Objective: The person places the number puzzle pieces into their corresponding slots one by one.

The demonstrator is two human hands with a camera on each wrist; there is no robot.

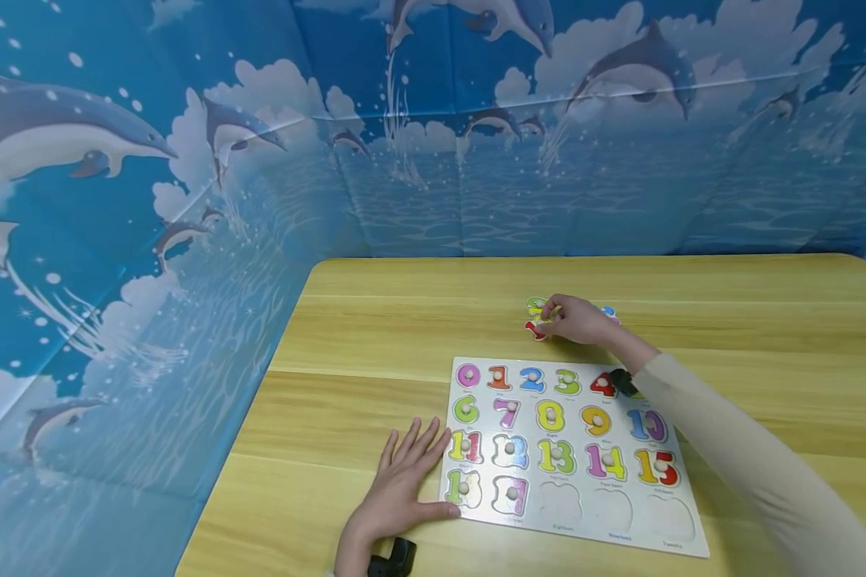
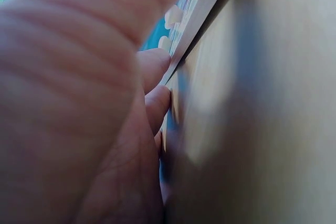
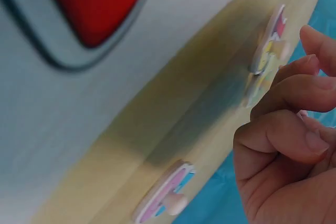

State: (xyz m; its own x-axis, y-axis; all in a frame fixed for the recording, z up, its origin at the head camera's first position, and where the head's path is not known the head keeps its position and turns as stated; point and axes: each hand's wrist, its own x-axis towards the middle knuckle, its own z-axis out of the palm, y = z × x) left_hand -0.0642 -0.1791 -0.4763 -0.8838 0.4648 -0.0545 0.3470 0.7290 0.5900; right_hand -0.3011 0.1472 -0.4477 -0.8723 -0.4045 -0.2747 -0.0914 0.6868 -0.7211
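Observation:
A white number puzzle board (image 1: pixel 649 541) lies on the table, its knobbed number pieces in rows; three recesses in the bottom row show their white base. My left hand (image 1: pixel 402 485) rests spread on the table, fingertips against the board's left edge and thumb at its lower corner. Beyond the board, my right hand (image 1: pixel 577 318) reaches over a few loose pieces, fingers bent. Near its fingertips are a green piece (image 1: pixel 536 304) and a red one (image 1: pixel 533 330). In the right wrist view, a yellow-and-red piece (image 3: pixel 269 45) shows its knob just apart from the fingers.
A pink-and-blue knobbed piece (image 3: pixel 165 192) lies on the table by my right wrist, mostly hidden by it in the head view. The wooden table (image 1: pixel 375 336) ends at a blue dolphin-print curtain (image 1: pixel 418 192) behind and to the left.

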